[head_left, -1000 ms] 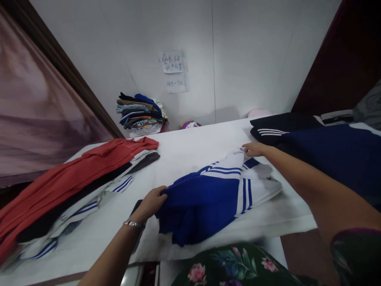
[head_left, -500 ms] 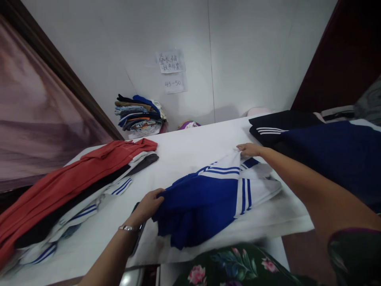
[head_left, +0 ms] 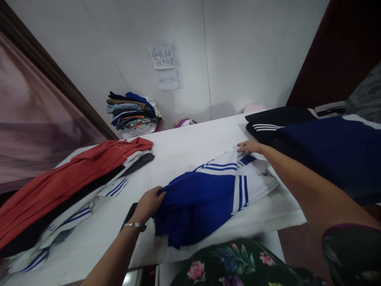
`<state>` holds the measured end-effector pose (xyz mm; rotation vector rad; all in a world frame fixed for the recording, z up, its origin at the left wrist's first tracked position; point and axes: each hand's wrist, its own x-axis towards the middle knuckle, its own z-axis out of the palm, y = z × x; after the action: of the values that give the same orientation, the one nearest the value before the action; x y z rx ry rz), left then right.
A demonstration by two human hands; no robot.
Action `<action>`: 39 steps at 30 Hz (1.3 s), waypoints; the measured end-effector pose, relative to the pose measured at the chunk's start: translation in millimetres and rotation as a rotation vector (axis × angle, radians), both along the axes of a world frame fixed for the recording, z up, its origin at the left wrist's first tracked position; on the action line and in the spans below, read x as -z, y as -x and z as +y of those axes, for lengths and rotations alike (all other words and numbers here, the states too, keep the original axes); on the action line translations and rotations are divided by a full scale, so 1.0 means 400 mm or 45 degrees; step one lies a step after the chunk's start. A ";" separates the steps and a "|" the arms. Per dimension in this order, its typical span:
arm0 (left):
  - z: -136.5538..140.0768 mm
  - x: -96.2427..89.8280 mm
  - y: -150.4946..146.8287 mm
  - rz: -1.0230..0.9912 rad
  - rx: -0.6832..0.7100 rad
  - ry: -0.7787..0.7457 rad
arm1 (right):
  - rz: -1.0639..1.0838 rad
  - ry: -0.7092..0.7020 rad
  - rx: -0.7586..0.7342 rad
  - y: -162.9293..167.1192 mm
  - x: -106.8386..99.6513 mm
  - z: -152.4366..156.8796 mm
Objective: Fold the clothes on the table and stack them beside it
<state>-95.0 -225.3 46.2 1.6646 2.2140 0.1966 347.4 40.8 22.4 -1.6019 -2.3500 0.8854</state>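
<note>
A blue and white jacket (head_left: 202, 194) with blue and white stripes lies loosely spread on the white table (head_left: 181, 149) before me. My left hand (head_left: 152, 202) pinches its blue edge on the left. At the far side, my right hand (head_left: 249, 147) grips the white part near the top, fingers closed on the cloth. Between the hands the fabric is drawn fairly straight, while its lower left part hangs in folds. A dark flat object (head_left: 129, 214) lies partly hidden behind my left wrist.
Long garments lie on the left, a red one (head_left: 77, 171) on top. Dark clothes (head_left: 327, 147) are heaped on the right. A stack of folded clothes (head_left: 133, 113) stands beyond the table by the wall, below paper signs (head_left: 166, 65).
The view has shifted slightly, so most things sit a little further left. Both hands keep hold of the jacket, which has hardly moved.
</note>
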 end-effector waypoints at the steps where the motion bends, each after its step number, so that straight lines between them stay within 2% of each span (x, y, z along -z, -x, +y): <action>1: -0.001 0.008 -0.002 0.032 0.001 0.011 | -0.017 -0.027 0.025 0.005 0.011 -0.003; 6: 0.002 0.044 0.001 0.098 0.047 -0.074 | -0.097 -0.159 0.170 0.033 0.052 -0.020; 9: 0.007 0.057 0.012 0.047 0.059 -0.179 | -0.065 -0.257 0.220 0.036 0.033 -0.031; 11: 0.010 0.062 0.019 -0.023 0.004 -0.150 | -0.011 -0.355 0.226 0.042 0.010 -0.050; 14: 0.015 0.068 0.022 -0.062 -0.035 -0.075 | 0.109 -0.560 0.150 0.075 -0.008 -0.113; 16: 0.020 0.070 0.021 -0.030 -0.017 -0.090 | 0.136 -0.662 0.019 0.113 0.005 -0.173; 17: 0.022 0.071 0.019 -0.014 -0.022 -0.089 | 0.092 -0.650 -0.059 0.133 0.018 -0.204; 20: 0.025 0.073 0.015 0.009 -0.081 -0.001 | -0.136 -0.457 -0.202 0.178 0.066 -0.275; 23: 0.025 0.070 0.012 0.009 -0.100 0.028 | -0.217 -0.389 -0.202 0.187 0.092 -0.299; 26: 0.025 0.061 0.011 -0.036 -0.114 0.020 | -0.185 -0.353 -0.171 0.181 0.078 -0.305; 28: 0.023 0.055 0.012 -0.131 -0.155 0.023 | -0.148 -0.381 -0.116 0.186 0.059 -0.322; 30: 0.020 0.051 0.014 -0.280 -0.216 -0.010 | -0.097 -0.490 -0.088 0.201 0.044 -0.355; 32: 0.014 0.051 0.016 -0.455 -0.298 -0.076 | -0.040 -0.575 -0.172 0.222 0.042 -0.394; 36: -0.015 0.053 0.009 -0.901 -0.524 -0.221 | -0.071 -0.501 -0.434 0.249 0.076 -0.446; 39: -0.046 0.054 -0.006 -1.186 -0.699 -0.299 | -0.119 -0.514 -0.458 0.248 0.105 -0.450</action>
<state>-92.5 -243.9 24.5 0.7196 1.8393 1.1413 248.2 -139.2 -19.4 -1.1076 -2.7102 0.3498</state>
